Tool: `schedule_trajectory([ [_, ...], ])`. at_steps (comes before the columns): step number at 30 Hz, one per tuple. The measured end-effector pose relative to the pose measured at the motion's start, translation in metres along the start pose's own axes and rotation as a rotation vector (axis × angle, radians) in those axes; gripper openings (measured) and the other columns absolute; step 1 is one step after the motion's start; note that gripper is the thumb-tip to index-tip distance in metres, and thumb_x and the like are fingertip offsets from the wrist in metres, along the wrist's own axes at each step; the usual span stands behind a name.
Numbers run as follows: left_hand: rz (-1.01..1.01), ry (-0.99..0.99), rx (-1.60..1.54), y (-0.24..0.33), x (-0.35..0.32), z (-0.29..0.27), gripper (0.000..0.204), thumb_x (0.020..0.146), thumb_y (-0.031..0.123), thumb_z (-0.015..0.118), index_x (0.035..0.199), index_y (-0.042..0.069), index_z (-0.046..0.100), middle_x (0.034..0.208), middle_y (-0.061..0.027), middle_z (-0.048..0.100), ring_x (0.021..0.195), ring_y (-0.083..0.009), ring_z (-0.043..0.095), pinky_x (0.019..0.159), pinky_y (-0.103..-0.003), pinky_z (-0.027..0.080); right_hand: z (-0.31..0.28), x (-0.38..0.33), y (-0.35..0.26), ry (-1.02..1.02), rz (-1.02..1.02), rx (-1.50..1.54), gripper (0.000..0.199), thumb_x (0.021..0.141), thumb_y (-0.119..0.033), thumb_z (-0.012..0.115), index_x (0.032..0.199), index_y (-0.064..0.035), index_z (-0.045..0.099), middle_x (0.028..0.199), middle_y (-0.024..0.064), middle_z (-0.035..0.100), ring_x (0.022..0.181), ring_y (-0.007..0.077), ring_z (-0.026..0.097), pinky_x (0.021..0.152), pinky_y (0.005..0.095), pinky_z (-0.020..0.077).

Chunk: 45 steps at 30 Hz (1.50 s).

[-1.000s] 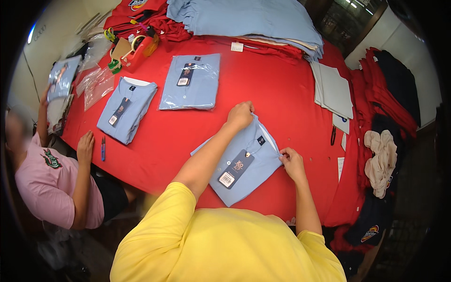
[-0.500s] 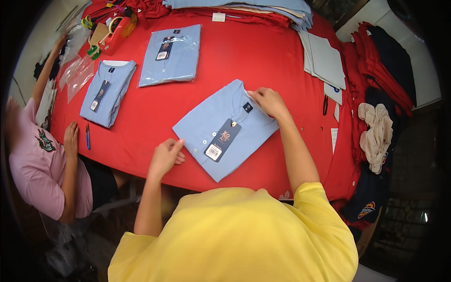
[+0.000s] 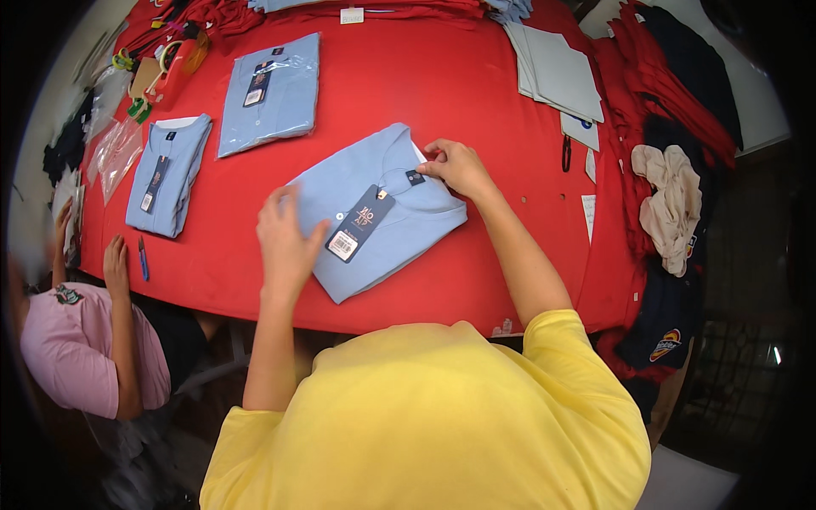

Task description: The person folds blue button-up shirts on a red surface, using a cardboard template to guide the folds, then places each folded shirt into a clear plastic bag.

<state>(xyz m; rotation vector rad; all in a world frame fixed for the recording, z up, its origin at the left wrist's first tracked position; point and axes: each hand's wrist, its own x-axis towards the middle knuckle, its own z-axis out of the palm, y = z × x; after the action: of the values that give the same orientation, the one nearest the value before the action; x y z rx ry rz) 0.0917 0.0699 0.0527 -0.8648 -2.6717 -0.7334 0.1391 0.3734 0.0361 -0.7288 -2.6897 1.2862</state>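
A folded light-blue shirt [image 3: 391,234] lies tilted on the red-covered table right in front of me, with a dark hang tag [image 3: 360,223] looped at its neck. White card or paper shows inside the neckline. My right hand [image 3: 460,168] pinches the collar edge on the far right side, beside the dark neck label [image 3: 415,178]. Over the left edge of the shirt rests my left hand [image 3: 287,242], its fingers apart and its thumb near the buttons; the fingers are slightly blurred.
Far left are a bagged blue shirt [image 3: 270,98], another folded blue shirt [image 3: 170,174], blue snips [image 3: 143,259] and a tape dispenser [image 3: 174,72]. A co-worker in a pink shirt [image 3: 76,357] sits left. Grey boards [image 3: 557,72] and a beige cloth [image 3: 667,208] lie right.
My left hand has risen from the shirt's lower left corner onto its left edge, fingers spreading. The shirt appears slightly turned, with my right hand still at the collar. The view has shifted.
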Motion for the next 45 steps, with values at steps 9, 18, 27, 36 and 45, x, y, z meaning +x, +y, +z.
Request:
schedule_trajectory([
  [9, 0.497, -0.187, 0.03, 0.073, -0.024, 0.077, 0.055, 0.085, 0.036, 0.061, 0.134, 0.016, 0.05, 0.141, -0.0102, 0.043, 0.132, -0.0337, 0.035, 0.109, -0.054, 0.024, -0.01, -0.056, 0.014, -0.034, 0.003, -0.285, 0.029, 0.077, -0.023, 0.074, 0.088, 0.0005, 0.062, 0.07, 0.0127, 0.064, 0.068, 0.0252, 0.063, 0.062, 0.0364, 0.0479],
  [18, 0.519, -0.188, -0.011, 0.068, -0.03, 0.076, 0.057, 0.081, 0.036, 0.064, 0.132, 0.013, 0.051, 0.143, -0.0114, 0.04, 0.133, -0.0322, 0.035, 0.109, -0.052, 0.026, 0.005, -0.069, 0.035, 0.062, -0.048, -0.119, 0.022, 0.077, -0.015, 0.071, 0.088, -0.0008, 0.059, 0.077, 0.0169, 0.064, 0.074, 0.032, 0.063, 0.066, 0.0404, 0.0474],
  [27, 0.488, -0.03, -0.135, 0.063, -0.023, 0.067, 0.058, 0.074, 0.019, 0.073, 0.126, 0.006, 0.052, 0.137, -0.016, 0.042, 0.126, -0.0327, 0.04, 0.102, -0.043, 0.037, 0.004, -0.067, 0.027, 0.062, 0.008, -0.081, 0.017, 0.077, -0.008, 0.072, 0.084, 0.0006, 0.058, 0.068, 0.0067, 0.058, 0.063, 0.0137, 0.054, 0.058, 0.0295, 0.044],
  [36, 0.217, -0.157, -0.12, 0.05, 0.002, 0.04, 0.047, 0.068, 0.02, 0.076, 0.108, 0.004, 0.057, 0.095, -0.0079, 0.052, 0.089, -0.0245, 0.049, 0.074, -0.034, 0.038, 0.004, -0.066, 0.023, 0.028, 0.072, -0.075, 0.019, 0.077, -0.011, 0.072, 0.085, -0.0002, 0.059, 0.067, 0.0064, 0.056, 0.063, 0.016, 0.053, 0.059, 0.0321, 0.0444],
  [45, -0.065, -0.538, -0.526, 0.042, 0.024, 0.028, 0.027, 0.085, 0.014, 0.059, 0.109, 0.004, 0.057, 0.11, -0.0187, 0.061, 0.101, -0.0375, 0.058, 0.086, -0.043, 0.047, 0.002, -0.06, 0.026, 0.03, -0.032, -0.09, 0.017, 0.078, -0.007, 0.068, 0.077, -0.0016, 0.052, 0.066, 0.0064, 0.052, 0.063, 0.0142, 0.048, 0.058, 0.0302, 0.0422],
])
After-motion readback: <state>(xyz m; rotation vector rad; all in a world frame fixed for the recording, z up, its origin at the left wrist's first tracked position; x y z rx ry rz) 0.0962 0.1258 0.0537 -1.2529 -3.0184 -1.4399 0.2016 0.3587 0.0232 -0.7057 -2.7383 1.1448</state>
